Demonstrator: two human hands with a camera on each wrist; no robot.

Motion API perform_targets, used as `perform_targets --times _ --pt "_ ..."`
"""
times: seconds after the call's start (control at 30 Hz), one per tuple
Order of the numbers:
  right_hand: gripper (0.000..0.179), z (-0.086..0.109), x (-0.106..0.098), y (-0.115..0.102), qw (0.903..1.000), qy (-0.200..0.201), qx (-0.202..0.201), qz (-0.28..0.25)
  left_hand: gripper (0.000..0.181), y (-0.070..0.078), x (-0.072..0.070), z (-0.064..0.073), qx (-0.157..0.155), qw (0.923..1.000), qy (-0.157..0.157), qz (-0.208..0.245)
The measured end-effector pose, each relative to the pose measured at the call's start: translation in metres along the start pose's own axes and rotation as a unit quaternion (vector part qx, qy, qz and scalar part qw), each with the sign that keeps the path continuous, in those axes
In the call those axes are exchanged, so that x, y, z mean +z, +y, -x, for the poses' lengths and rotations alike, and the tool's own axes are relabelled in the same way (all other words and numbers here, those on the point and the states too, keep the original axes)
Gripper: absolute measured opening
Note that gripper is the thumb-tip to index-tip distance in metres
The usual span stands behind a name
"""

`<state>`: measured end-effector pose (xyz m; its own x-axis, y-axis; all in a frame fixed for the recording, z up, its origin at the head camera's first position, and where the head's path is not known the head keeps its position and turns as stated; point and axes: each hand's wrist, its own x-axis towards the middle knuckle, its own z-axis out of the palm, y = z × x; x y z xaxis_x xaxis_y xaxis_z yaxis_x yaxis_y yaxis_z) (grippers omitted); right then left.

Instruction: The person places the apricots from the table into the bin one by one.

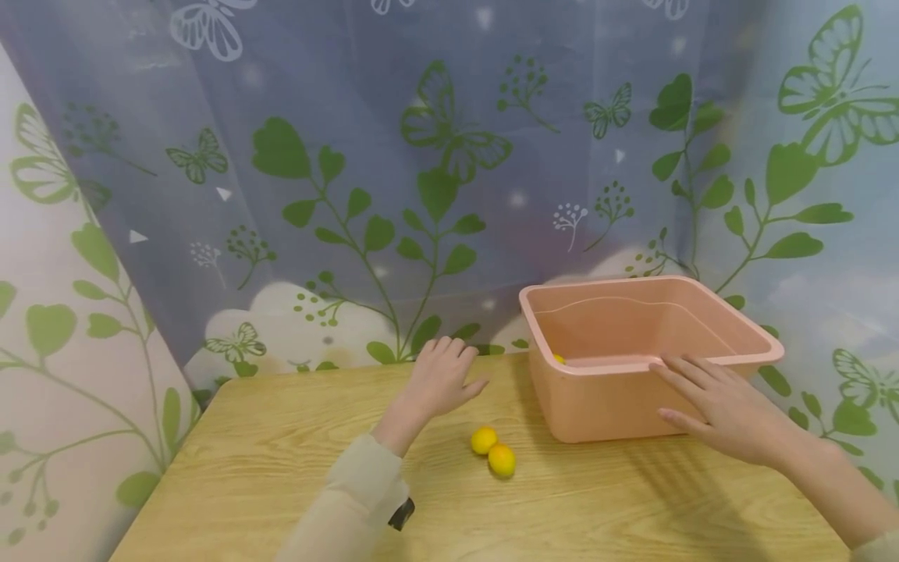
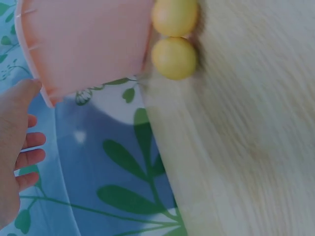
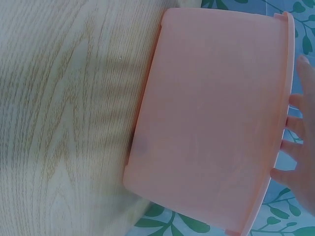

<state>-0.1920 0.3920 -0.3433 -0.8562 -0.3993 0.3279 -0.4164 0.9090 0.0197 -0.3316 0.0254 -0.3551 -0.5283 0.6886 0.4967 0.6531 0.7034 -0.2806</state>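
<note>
Two small yellow fruits, apparently lemons or kumquat-like citrus, touch each other on the wooden table; the nearer yellow fruit [image 1: 502, 460] has an orange tinge, and the other yellow fruit [image 1: 484, 440] lies just behind it. My left hand [image 1: 441, 378] hovers over the table beyond and left of them, fingers relaxed, holding nothing. To the right stands a pink plastic basin [image 1: 632, 406], with a bit of yellow fruit [image 1: 559, 359] showing inside. My right hand [image 1: 730, 402] is at the basin's near rim, fingers extended and holding nothing; whether it touches the rim is unclear.
The wooden table [image 1: 267, 460] ends at a hanging curtain [image 1: 337, 250] printed with leaves and butterflies. The basin stands near the table's back right, by the curtain. Much of its inside floor is hidden behind its near wall.
</note>
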Motion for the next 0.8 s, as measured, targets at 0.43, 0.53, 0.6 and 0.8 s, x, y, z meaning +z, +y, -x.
perform_targets --times 0.43,0.53,0.6,0.8 --pt "0.069 0.0 0.002 0.002 0.9998 0.012 -0.011 0.007 0.051 0.0 0.02 0.029 0.049 0.9973 -0.051 -0.023" --pt "0.07 0.0 0.002 0.002 0.9998 0.013 -0.008 0.008 0.053 0.001 0.026 0.034 0.062 0.9957 -0.057 -0.038" --pt "0.069 0.0 0.002 0.002 0.9999 0.011 -0.006 0.007 0.055 0.002 0.029 0.037 0.067 0.9944 -0.072 -0.039" --pt "0.066 0.0 0.001 0.002 0.9999 0.01 -0.01 0.005 0.058 0.009 0.035 0.045 0.075 0.9865 -0.143 -0.029"
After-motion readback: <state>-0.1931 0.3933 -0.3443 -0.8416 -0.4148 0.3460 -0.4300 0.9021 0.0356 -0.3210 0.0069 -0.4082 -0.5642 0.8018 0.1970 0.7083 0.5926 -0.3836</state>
